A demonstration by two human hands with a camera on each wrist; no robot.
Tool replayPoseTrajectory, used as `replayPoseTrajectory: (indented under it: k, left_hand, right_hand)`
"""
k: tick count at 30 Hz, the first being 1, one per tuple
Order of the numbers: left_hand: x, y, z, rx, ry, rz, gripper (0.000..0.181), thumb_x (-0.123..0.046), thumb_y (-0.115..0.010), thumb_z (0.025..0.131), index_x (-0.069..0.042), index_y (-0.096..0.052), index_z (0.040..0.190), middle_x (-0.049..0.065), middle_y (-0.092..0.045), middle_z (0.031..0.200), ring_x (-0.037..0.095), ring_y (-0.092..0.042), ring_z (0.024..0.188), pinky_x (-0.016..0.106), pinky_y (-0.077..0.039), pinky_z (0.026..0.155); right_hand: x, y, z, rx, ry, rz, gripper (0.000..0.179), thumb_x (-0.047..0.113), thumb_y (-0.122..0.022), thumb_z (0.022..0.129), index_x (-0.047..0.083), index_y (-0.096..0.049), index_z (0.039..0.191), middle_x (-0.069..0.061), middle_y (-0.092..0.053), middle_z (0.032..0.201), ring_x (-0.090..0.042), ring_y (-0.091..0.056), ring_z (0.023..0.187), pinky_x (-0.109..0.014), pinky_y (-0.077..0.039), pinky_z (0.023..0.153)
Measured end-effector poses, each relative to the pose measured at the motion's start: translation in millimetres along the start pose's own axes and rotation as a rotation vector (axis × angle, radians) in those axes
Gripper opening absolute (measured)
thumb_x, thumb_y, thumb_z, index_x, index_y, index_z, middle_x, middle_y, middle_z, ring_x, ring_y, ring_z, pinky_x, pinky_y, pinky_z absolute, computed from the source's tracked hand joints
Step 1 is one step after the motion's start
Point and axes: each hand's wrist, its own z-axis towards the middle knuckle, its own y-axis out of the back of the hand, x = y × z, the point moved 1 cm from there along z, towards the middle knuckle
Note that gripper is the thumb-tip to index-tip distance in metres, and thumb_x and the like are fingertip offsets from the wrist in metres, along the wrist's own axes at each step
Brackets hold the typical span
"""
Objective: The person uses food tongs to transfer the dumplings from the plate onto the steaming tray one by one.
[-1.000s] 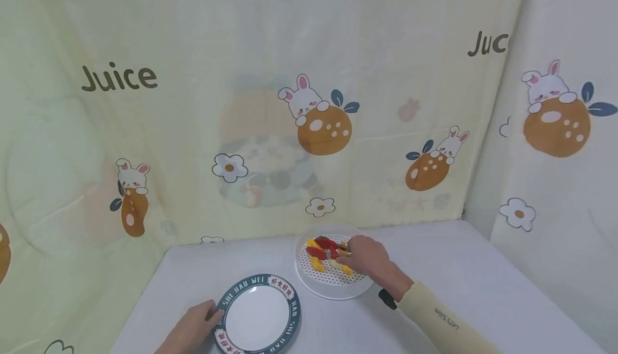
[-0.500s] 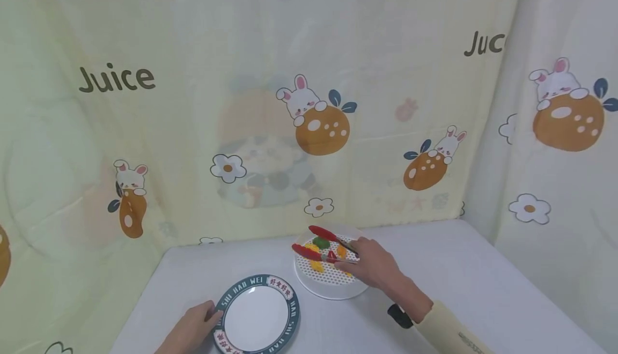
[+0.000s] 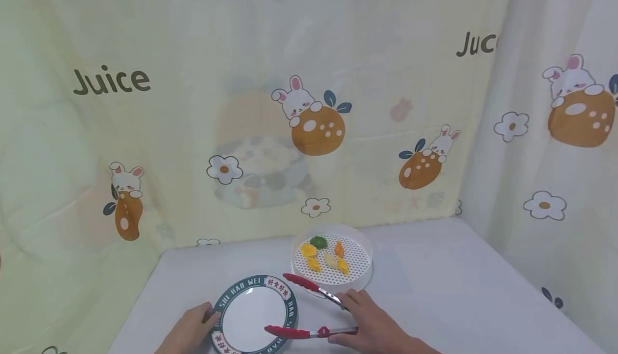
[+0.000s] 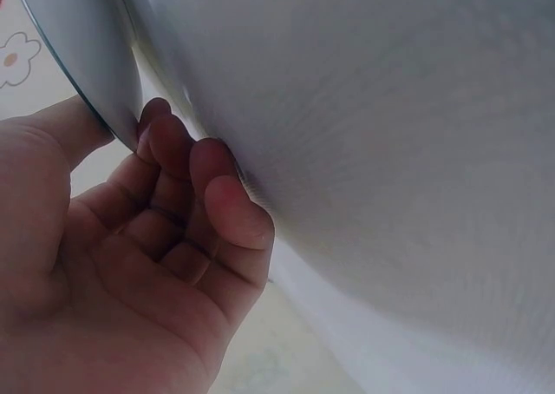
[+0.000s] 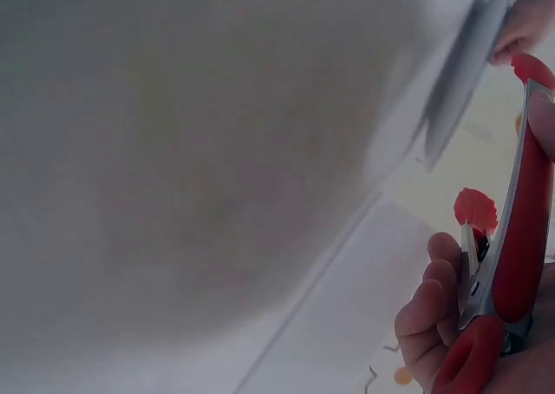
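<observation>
My left hand (image 3: 188,328) pinches the left rim of a round plate (image 3: 252,312) with a white middle and a dark green lettered border. In the left wrist view the thumb lies on one side of the plate's rim (image 4: 94,60) and the fingers on the other. My right hand (image 3: 372,326) grips red-tipped metal tongs (image 3: 292,333), whose arms are spread wide with nothing between the tips. Both red tips overlap the plate's right side in the head view. The right wrist view shows the tongs' red handle (image 5: 525,229) in that hand.
Behind the plate, near the back edge, stands a round white perforated tray (image 3: 358,257). On it lie several small dumpling-shaped pieces, among them a green one (image 3: 318,242), an orange one (image 3: 339,249) and a cream one (image 3: 330,260). A printed curtain (image 3: 183,128) hangs behind the table.
My right hand has drawn the tongs out of the tray, toward me and left to the plate, and their arms have spread apart. The left hand has stayed at the rim.
</observation>
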Motion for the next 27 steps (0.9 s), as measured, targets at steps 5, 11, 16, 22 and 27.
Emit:
replayPoseTrajectory:
  k: [5, 11, 16, 22, 27]
  left_hand:
    - [-0.2, 0.8, 1.3, 0.004, 0.008, 0.013, 0.025, -0.029, -0.061, 0.1, -0.006, -0.058, 0.09, 0.003, -0.056, 0.078, 0.015, -0.053, 0.074, 0.03, -0.046, 0.066]
    - [-1.3, -0.1, 2.7, 0.009, 0.006, 0.021, 0.025, -0.029, -0.06, 0.1, -0.006, -0.059, 0.091, 0.003, -0.057, 0.078, 0.015, -0.053, 0.074, 0.03, -0.046, 0.066]
    - [-1.7, 1.3, 2.0, 0.014, 0.006, 0.026, 0.025, -0.029, -0.06, 0.1, -0.005, -0.06, 0.092, 0.003, -0.057, 0.078, 0.016, -0.053, 0.074, 0.031, -0.047, 0.067]
    - [-2.9, 5.4, 1.6, -0.008, -0.009, 0.101, 0.026, -0.031, -0.061, 0.1, -0.005, -0.063, 0.097, 0.001, -0.059, 0.08, 0.015, -0.055, 0.075, 0.033, -0.051, 0.069]
    - [-7.4, 17.2, -1.4, -0.115, -0.012, 0.191, 0.043, -0.046, -0.059, 0.099, -0.004, -0.064, 0.107, 0.01, -0.065, 0.094, 0.026, -0.062, 0.087, 0.042, -0.054, 0.08]
  right_hand:
    - [-2.1, -6.3, -1.2, 0.054, 0.014, -0.008, 0.087, 0.072, -0.073, 0.074, 0.022, -0.051, 0.142, 0.006, -0.054, 0.123, -0.014, -0.044, 0.108, -0.031, -0.053, 0.082]
    - [-1.7, -9.4, -1.4, 0.091, -0.032, -0.031, 0.081, 0.069, -0.077, 0.072, 0.018, -0.059, 0.132, 0.007, -0.052, 0.101, -0.01, -0.047, 0.094, -0.025, -0.049, 0.069]
    - [0.4, -14.4, -3.4, 0.088, -0.028, -0.127, 0.08, 0.073, -0.074, 0.072, 0.016, -0.061, 0.127, 0.007, -0.048, 0.092, -0.007, -0.044, 0.085, -0.024, -0.043, 0.064]
    - [1.2, -12.7, -2.9, 0.11, -0.041, -0.15, 0.083, 0.073, -0.074, 0.073, 0.015, -0.06, 0.13, 0.005, -0.053, 0.097, -0.009, -0.047, 0.086, -0.025, -0.05, 0.068]
    - [-13.2, 13.3, -9.3, -0.014, -0.153, -0.037, 0.087, 0.073, -0.062, 0.084, 0.016, -0.048, 0.147, -0.01, -0.054, 0.141, -0.031, -0.054, 0.122, -0.055, -0.049, 0.102]
